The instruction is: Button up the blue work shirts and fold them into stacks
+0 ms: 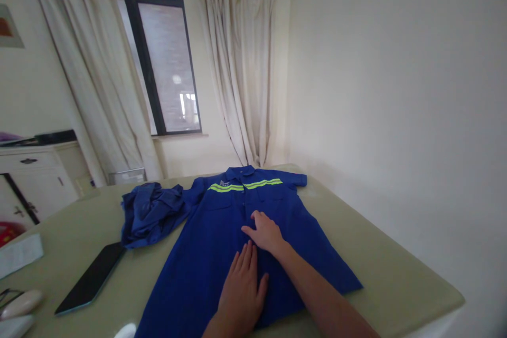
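Observation:
A blue short-sleeved work shirt (214,235) is spread out front side up, its collar at the far end. Yellow-green reflective stripes cross its chest, and a button placket runs down the middle. My left hand (243,288) lies flat on the lower front, fingers together and pointing away from me, thumb out. Farther up, my right hand (267,231) touches the shirt near the placket. Its thumb and bent forefinger are apart, with no cloth visibly gripped between them. Left of the shirt, against its sleeve, lies a crumpled blue garment (152,214).
The shirt lies on a table with a greenish cover (380,269). On its left side are a dark tablet (91,277), a white paper (21,254) and a pale mouse-shaped object (21,303). A wall (396,90) borders the right side; curtains (241,63) hang behind.

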A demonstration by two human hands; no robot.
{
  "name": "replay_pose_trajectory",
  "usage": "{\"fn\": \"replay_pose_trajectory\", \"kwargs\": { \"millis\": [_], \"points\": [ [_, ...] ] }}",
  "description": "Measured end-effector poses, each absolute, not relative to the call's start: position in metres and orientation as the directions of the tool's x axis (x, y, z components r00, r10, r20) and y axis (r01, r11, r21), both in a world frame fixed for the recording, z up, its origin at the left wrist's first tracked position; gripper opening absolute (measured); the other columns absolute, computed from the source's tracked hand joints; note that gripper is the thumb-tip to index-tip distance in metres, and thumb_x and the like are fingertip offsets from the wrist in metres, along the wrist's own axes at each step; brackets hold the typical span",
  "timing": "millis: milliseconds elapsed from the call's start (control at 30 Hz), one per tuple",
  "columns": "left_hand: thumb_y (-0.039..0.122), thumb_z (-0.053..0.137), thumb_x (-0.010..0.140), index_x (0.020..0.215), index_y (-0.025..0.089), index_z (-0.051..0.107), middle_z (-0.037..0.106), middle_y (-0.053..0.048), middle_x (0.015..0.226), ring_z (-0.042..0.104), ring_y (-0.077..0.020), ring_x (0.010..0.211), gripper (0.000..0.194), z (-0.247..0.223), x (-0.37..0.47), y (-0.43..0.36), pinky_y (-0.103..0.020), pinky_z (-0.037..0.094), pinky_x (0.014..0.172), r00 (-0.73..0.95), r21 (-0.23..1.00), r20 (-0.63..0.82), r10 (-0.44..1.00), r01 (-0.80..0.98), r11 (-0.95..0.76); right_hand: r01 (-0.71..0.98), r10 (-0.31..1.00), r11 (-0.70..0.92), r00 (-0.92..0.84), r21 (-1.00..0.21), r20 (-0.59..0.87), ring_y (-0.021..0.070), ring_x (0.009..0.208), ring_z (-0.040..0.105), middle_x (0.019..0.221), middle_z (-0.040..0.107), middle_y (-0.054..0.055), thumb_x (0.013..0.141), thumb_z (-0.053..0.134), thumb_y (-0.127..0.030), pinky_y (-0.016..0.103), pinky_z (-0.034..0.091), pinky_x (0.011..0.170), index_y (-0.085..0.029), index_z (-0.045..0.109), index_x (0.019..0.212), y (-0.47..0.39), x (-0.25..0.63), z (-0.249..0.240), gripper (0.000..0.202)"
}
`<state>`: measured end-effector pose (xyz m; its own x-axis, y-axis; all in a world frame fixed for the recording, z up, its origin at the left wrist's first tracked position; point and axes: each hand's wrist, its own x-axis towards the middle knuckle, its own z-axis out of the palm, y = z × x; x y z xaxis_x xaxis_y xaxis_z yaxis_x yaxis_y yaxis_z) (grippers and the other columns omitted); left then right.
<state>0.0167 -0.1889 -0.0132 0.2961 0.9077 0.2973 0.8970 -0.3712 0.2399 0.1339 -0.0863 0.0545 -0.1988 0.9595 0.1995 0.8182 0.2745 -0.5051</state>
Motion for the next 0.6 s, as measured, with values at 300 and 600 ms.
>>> {"fn": "replay_pose_trajectory", "kwargs": {
  "millis": [300,600],
  "points": [
    [0.03,0.034,0.1,0.114,0.022,0.073,0.075,-0.012,0.118,0.072,-0.0279,0.103,0.041,0.034,0.004,-0.176,-0.041,0.054,0.09,0.172,0.208,0.076,0.982,0.961,-0.184,0.832,0.962,0.269,-0.213,-0.486,0.168,0.0238,0.1,0.067,0.117,0.067,0.006,0.084,0.062,-0.036,0.03,0.043,0.073,-0.027,0.055,0.126,-0.088,0.128,0.032,0.043],
    [0.024,0.034,0.104,0.122,0.023,0.064,0.066,-0.008,0.117,0.061,-0.0243,0.109,0.035,0.027,-0.014,-0.102,-0.036,0.045,0.09,0.056,0.2,0.223,0.973,0.975,-0.102,0.726,0.985,0.171,-0.126,-0.666,0.117,0.017,0.079,0.068,0.086,0.072,-0.004,0.08,0.056,-0.014,0.026,0.033,0.062,-0.029,0.054,0.114,-0.078,0.137,0.025,0.037]
  ]
}}
